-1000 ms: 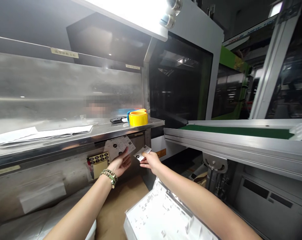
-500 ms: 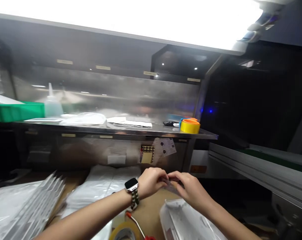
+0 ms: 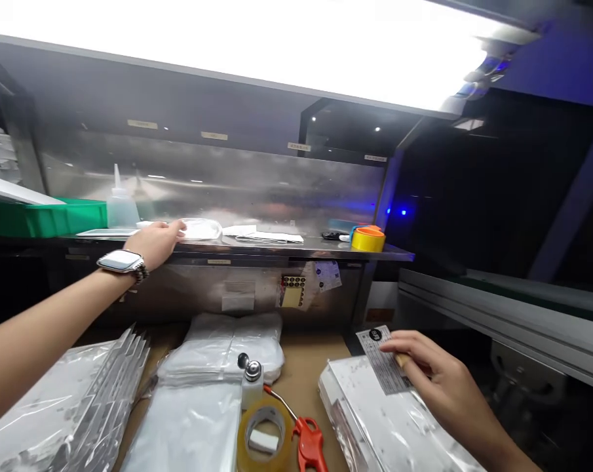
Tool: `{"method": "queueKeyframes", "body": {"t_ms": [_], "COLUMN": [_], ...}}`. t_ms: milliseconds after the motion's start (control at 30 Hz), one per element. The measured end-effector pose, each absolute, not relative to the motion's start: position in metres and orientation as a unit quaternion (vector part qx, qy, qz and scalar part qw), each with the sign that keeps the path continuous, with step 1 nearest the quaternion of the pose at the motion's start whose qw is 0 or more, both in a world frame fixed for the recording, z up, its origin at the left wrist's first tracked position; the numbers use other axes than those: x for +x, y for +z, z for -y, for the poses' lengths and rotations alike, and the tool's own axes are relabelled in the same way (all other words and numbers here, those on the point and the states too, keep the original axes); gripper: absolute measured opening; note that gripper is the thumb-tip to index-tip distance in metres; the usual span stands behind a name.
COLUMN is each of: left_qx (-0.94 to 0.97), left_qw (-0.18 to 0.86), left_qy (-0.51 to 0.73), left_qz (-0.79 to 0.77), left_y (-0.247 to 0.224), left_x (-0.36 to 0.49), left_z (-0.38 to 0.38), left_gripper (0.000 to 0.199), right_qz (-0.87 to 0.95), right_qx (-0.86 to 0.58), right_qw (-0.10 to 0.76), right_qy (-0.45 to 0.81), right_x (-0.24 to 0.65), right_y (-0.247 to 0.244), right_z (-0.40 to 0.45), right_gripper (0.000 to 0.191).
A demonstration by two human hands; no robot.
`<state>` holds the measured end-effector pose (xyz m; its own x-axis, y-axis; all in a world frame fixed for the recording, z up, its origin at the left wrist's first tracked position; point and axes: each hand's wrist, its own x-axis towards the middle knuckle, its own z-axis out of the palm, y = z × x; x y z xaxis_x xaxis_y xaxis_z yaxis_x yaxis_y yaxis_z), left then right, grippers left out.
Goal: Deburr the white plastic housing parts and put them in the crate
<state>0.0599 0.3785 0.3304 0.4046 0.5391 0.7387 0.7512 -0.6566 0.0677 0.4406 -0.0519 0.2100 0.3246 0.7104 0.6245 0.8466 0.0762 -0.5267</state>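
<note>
My right hand pinches a printed label with a round black sticker at its top, held between thumb and fingers. Just beneath it lies a stack of white sheets in clear plastic. Up at the metal shelf, my left hand, with a watch on the wrist, reaches to a flat white bundle. Its fingers are slightly bent at the bundle's left edge; whether they touch it I cannot make out.
Clear plastic bags lie mid-bench beside a tape roll, a red air blow gun and a pump bottle. Wrapped packs lean at left. The shelf carries a green bin, squeeze bottle and yellow tape.
My hands were together over the bench. The left has gone up and left to the shelf; the right has moved right and down with the label.
</note>
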Motion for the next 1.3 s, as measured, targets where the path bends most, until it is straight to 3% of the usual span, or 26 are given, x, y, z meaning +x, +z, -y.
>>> {"method": "queueKeyframes", "body": {"t_ms": [167,533,700,867,1067,1300], "left_qx": [-0.813,-0.764,-0.755,-0.678,-0.704,-0.704], "left_qw": [0.151,0.103,0.026,-0.104,-0.369,-0.48], "left_qy": [-0.34,-0.442,-0.447,-0.557,-0.504,-0.407], "left_qz": [0.447,0.459,0.479,0.468,0.338,0.33], "left_y": [0.34,0.351,0.355,0.346,0.277,0.139], "left_x": [0.057,0.053,0.042,0.031,0.02,0.018], "left_z": [-0.395,-0.375,-0.364,-0.319,-0.224,-0.112], "left_gripper": [0.028,0.028,0.034,0.032,0.05,0.043], "right_qz": [0.509,0.434,0.45,0.461,0.516,0.551], "right_qx": [-0.702,-0.722,-0.728,-0.72,-0.678,-0.634], "right_qw": [0.494,0.53,0.51,0.507,0.518,0.542], "right_qy": [-0.061,-0.099,-0.087,-0.107,-0.077,0.02], "right_x": [0.421,0.394,0.391,0.392,0.353,0.276], "right_y": [0.193,0.146,0.131,0.118,0.11,0.108], "right_z": [0.087,0.128,0.128,0.124,0.093,0.055], "right_gripper": [0.022,0.024,0.026,0.028,0.029,0.027]}}
